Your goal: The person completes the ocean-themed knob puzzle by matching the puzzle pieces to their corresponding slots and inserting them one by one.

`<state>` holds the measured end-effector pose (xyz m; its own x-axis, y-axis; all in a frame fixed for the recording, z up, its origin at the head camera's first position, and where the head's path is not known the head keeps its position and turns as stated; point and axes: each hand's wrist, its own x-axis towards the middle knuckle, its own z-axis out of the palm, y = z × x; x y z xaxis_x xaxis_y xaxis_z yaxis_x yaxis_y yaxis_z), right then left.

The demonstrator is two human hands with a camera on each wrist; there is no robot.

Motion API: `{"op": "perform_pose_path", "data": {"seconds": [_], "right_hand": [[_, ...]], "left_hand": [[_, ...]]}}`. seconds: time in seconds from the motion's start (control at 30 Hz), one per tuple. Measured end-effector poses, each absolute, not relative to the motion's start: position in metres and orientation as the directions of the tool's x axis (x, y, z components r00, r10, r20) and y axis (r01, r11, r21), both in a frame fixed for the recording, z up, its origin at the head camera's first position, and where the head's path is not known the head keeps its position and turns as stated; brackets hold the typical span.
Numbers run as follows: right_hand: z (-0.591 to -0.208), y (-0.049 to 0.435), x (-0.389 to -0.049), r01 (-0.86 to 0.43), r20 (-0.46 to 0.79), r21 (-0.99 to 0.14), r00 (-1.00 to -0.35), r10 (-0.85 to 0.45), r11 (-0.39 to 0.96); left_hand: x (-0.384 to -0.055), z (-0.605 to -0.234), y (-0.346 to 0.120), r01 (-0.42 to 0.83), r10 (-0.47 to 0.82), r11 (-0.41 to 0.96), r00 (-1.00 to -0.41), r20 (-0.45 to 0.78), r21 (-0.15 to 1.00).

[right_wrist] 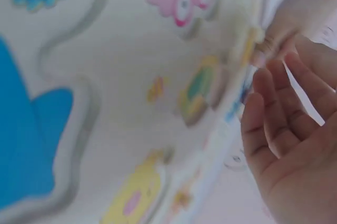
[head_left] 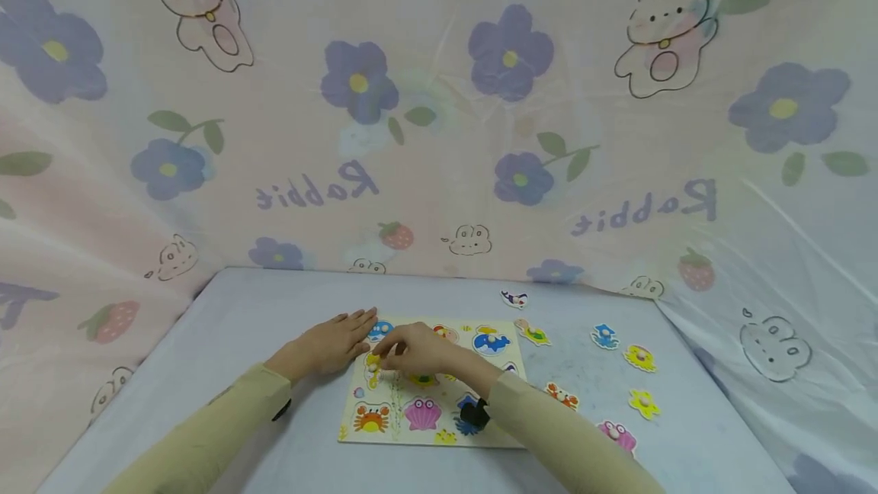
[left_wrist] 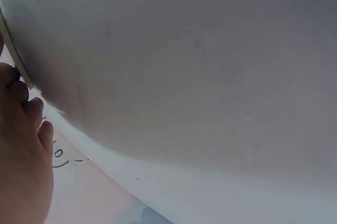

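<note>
A seahorse puzzle piece [head_left: 373, 373], yellow, is at the left of a pale sea-animal puzzle board [head_left: 377, 437]. My right hand [head_left: 420, 349] reaches over the board, thumb and index finger pinching at the seahorse's top; its fingers partly cover it. In the right wrist view the right hand's [right_wrist: 295, 134] other fingers bend loosely beside the board. Palm down, my left hand [head_left: 332, 343] rests at the board's upper left edge, fingers extended beside a blue sea animal picture [head_left: 381, 330]. The left wrist view shows this hand [left_wrist: 21, 145] against the board's edge [left_wrist: 18, 58].
Loose pieces lie right of the board: a turtle [head_left: 532, 332], a crab [head_left: 562, 396], a pink shell [head_left: 619, 437], a yellow starfish [head_left: 645, 403] and several others. A small whale piece [head_left: 514, 299] lies behind it. A patterned curtain [head_left: 439, 136] rises behind the white table [head_left: 274, 448].
</note>
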<state>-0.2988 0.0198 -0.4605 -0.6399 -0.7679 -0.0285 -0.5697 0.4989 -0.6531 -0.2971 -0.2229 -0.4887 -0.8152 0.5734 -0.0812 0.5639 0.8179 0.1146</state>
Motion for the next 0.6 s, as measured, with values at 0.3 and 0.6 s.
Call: {"op": "perform_pose_path", "data": {"seconds": [0.3,0.6], "right_hand": [[-0.447,0.075,-0.299,-0.543,0.135,-0.700,-0.738,-0.661,0.464],[-0.451,0.141,-0.306,-0.432,0.218,-0.734,-0.880,-0.422,0.524]], "left_hand": [[-0.295,-0.484,-0.213,0.501,0.522,0.840,-0.850,-0.062,0.205],[-0.285,-0.490,-0.199,0.414,0.461,0.847,-0.885,-0.071,0.334]]}}
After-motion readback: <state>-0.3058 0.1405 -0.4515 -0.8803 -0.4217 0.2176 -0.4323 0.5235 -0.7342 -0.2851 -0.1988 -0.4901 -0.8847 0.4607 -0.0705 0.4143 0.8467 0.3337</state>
